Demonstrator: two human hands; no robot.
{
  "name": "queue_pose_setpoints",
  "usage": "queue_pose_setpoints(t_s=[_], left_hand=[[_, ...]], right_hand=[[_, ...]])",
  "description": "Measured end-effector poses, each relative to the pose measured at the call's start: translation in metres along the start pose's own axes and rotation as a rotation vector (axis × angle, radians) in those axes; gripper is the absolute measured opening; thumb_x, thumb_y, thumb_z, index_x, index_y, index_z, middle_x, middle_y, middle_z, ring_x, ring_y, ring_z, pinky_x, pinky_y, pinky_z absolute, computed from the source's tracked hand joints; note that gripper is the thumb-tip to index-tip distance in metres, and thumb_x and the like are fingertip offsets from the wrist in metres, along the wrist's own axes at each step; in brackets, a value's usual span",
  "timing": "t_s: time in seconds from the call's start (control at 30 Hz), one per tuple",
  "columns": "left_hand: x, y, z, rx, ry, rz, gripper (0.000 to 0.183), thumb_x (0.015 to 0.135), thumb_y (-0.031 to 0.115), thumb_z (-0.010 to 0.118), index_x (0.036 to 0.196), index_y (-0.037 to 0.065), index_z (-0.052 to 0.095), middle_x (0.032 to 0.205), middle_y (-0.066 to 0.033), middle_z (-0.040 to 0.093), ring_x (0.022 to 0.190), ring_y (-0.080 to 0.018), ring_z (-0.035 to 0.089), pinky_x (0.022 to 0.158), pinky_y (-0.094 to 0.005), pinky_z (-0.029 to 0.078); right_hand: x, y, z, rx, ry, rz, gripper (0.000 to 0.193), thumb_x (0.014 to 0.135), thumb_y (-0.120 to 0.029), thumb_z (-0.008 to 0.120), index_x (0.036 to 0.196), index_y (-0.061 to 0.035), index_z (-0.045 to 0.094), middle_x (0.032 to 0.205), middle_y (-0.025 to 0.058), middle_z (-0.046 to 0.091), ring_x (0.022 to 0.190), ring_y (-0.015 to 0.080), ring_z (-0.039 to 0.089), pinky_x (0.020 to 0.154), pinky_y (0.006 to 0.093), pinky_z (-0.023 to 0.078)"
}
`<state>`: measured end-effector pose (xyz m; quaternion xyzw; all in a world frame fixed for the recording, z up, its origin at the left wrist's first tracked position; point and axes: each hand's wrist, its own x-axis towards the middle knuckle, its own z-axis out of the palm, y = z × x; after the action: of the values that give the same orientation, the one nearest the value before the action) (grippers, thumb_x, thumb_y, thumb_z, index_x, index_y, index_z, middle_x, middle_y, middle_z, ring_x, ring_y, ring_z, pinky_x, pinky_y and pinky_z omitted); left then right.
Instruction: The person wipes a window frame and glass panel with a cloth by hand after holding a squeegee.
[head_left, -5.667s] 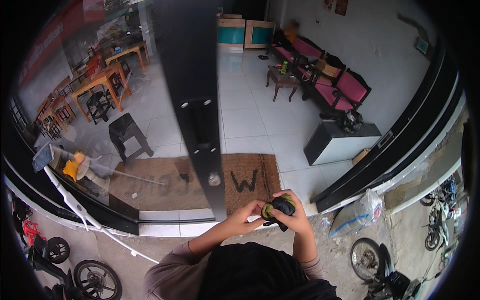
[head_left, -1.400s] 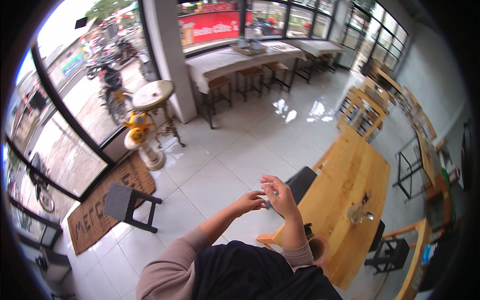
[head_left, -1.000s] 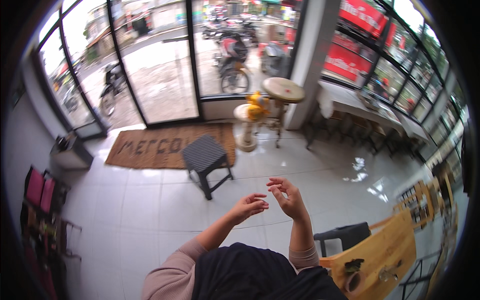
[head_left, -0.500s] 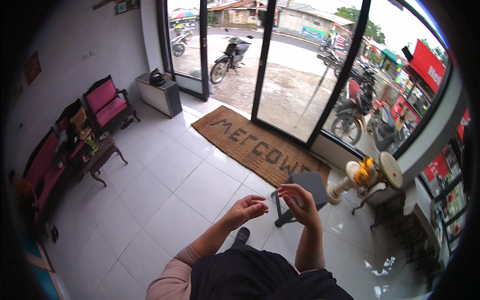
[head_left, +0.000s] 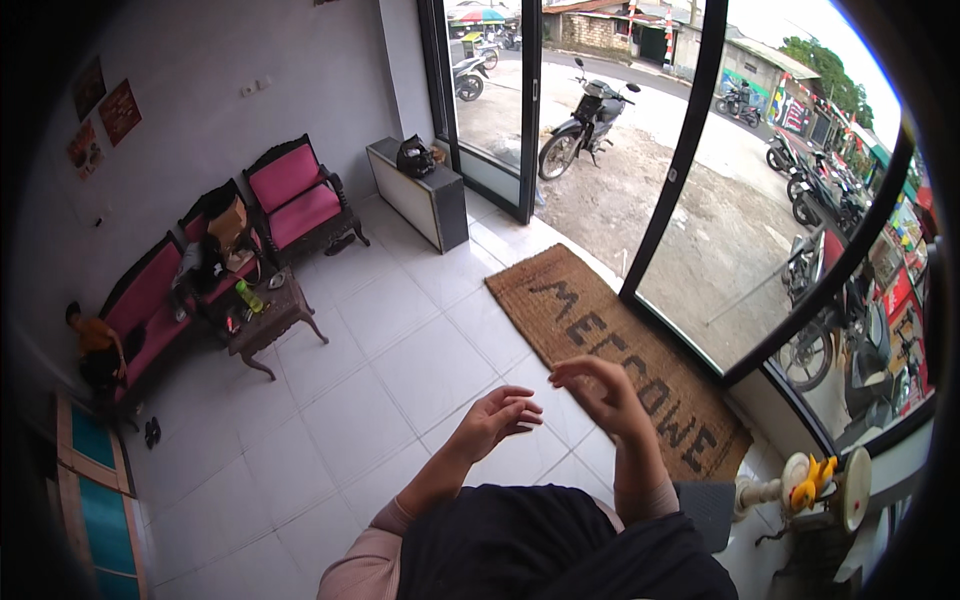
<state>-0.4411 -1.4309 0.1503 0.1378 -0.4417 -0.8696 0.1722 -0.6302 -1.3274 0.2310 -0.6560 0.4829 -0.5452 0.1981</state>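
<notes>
Brown doormat (head_left: 610, 360) | long axis upper-left to lower-right | hands above, empty

A brown doormat (head_left: 620, 365) lies on the white tiled floor (head_left: 390, 400) along the glass front, just inside the dark-framed sliding door (head_left: 525, 100). By the left wall stand pink-cushioned chairs (head_left: 295, 190) and a matching bench (head_left: 150, 300) — a small dark wooden table (head_left: 265, 320) sits before them, a green bottle (head_left: 250, 297) on it. A person in an orange top (head_left: 95, 345) sits at the bench's far end. A grey low cabinet (head_left: 420, 195) carries a black bag (head_left: 413, 157). Outside — parked motorbikes (head_left: 580, 125).
</notes>
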Motion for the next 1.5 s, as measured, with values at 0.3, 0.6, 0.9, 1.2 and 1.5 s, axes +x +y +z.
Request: queue_pose_setpoints(t_s=[0.3,0.6,0.9,1.2,1.5], left_hand=[[0.217,0.096,-0.142,-0.035,0.126,0.000,0.023,0.091,0.012,0.050,0.114,0.007,0.050,0.100,-0.0094,0.061,0.087,-0.0174,0.061,0.074,-0.0290,0.048],[0.487,0.217,-0.179,0.242,-0.359,-0.024,0.021,0.092,0.005,0.047,0.113,0.003,0.050,0.107,-0.0109,0.060,0.095,-0.0168,0.059,0.085,-0.0307,0.046],[0.762,0.226,-0.190,0.318,-0.690,-0.145,0.026,0.089,0.000,0.042,0.114,0.000,0.051,0.108,-0.0116,0.060,0.099,-0.0169,0.059,0.088,-0.0306,0.045],[1.023,0.287,-0.174,0.188,-0.518,0.008,0.021,0.087,0.001,0.048,0.107,0.000,0.052,0.101,-0.0146,0.061,0.093,-0.0205,0.062,0.084,-0.0321,0.048],[1.299,0.302,-0.215,0.266,-0.354,0.074,0.025,0.088,0.006,0.053,0.112,0.003,0.052,0.102,-0.0130,0.061,0.094,-0.0200,0.060,0.083,-0.0320,0.047]], right_hand=[[0.176,0.197,-0.032,0.209,0.052,0.121,0.035,0.087,0.001,0.054,0.122,-0.0022,0.049,0.092,0.0102,0.064,0.081,0.0164,0.064,0.075,0.0295,0.050],[0.320,0.309,-0.135,0.086,0.319,0.186,0.028,0.090,-0.002,0.052,0.118,-0.0006,0.050,0.093,0.0111,0.063,0.087,0.0182,0.063,0.078,0.0329,0.051],[0.401,0.454,-0.309,-0.053,0.678,0.103,0.023,0.088,0.000,0.053,0.111,0.0016,0.054,0.087,0.0122,0.064,0.080,0.0173,0.063,0.072,0.0299,0.050],[0.562,0.572,-0.480,-0.140,0.466,0.116,0.025,0.085,0.003,0.056,0.110,0.0003,0.057,0.088,0.0104,0.065,0.083,0.0186,0.064,0.074,0.0294,0.050],[0.639,0.716,-0.651,-0.177,0.503,0.203,0.030,0.084,0.001,0.059,0.114,-0.0004,0.055,0.090,0.0112,0.065,0.087,0.0194,0.064,0.077,0.0307,0.050]])
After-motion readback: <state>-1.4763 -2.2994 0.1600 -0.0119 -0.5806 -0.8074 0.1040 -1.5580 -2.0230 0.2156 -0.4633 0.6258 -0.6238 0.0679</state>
